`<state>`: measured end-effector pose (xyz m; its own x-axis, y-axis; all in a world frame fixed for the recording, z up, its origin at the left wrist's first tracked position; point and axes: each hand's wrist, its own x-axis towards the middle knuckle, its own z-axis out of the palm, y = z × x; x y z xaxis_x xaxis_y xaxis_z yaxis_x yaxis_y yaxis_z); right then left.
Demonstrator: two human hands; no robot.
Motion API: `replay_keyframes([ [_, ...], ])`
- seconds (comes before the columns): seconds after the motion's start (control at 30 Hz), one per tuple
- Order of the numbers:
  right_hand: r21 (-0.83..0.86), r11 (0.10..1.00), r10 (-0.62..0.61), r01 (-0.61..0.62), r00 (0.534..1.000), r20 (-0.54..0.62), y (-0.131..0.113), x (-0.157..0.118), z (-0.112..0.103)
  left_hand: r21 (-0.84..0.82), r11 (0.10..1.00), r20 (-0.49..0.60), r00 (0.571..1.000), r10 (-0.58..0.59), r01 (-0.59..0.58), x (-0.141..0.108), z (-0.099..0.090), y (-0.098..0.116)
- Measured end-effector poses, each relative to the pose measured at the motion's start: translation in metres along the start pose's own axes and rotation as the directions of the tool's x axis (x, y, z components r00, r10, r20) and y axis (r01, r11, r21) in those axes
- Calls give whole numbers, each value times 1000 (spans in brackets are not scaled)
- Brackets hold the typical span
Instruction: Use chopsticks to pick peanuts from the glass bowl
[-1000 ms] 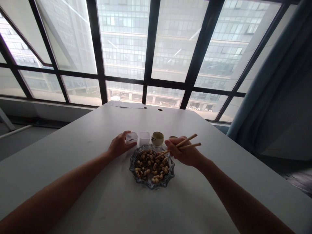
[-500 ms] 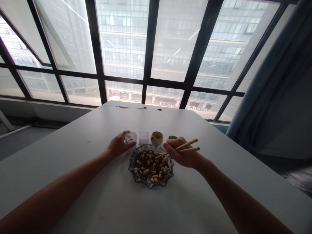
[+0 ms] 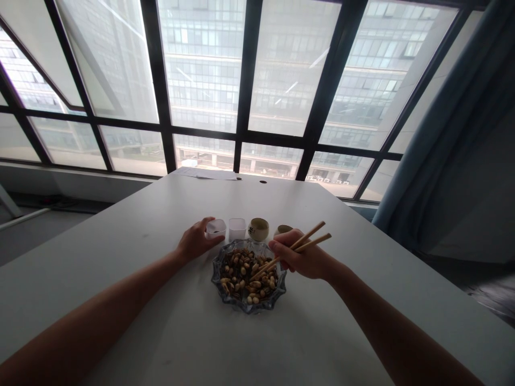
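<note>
My left hand (image 3: 196, 239) grips a small clear plastic cup (image 3: 217, 229), thumb at the near side and fingers at the far side; a few dark bits lie in it. My right hand (image 3: 300, 254) is closed on a pair of wooden chopsticks (image 3: 311, 237). Their tips reach down among the nuts (image 3: 242, 272) in a scalloped glass bowl (image 3: 249, 307). Peanuts and thin dark pieces, perhaps seeds, fill this bowl. Whether the tips pinch anything is too small to tell. Behind the bowl stand a second clear plastic cup (image 3: 237, 229) and a ceramic cup (image 3: 258, 229) with dark lettering.
Another ceramic cup (image 3: 284, 229) is partly hidden behind my right hand. Papers (image 3: 209, 173) lie at the far end of the white table (image 3: 161, 321). Beyond it is a window wall with dark frames (image 3: 273, 138); a blue curtain (image 3: 426, 145) hangs at the right.
The chopstick tips have moved left and toward me, deeper into the nuts, and their rear ends have spread apart. My left hand stays on its cup.
</note>
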<state>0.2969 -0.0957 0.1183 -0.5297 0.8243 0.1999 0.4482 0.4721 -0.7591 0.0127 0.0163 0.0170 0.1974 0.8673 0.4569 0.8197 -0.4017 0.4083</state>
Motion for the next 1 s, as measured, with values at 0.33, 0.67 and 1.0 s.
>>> replay_keyframes([
  [0.33, 192, 978, 47, -79, 985, 168, -2, -3, 2, -12, 1000, -14, 1000, 8, -8, 1, 3, -2],
  [0.67, 148, 988, -31, 36, 999, -32, -8, -4, -7, -16, 1000, 2, 1000, -2, 2, 1, 2, -3],
  [1.0, -9, 982, -187, 188, 982, 33, -4, 2, 18, -22, 1000, -4, 1000, 7, -7, 1, 2, -3],
])
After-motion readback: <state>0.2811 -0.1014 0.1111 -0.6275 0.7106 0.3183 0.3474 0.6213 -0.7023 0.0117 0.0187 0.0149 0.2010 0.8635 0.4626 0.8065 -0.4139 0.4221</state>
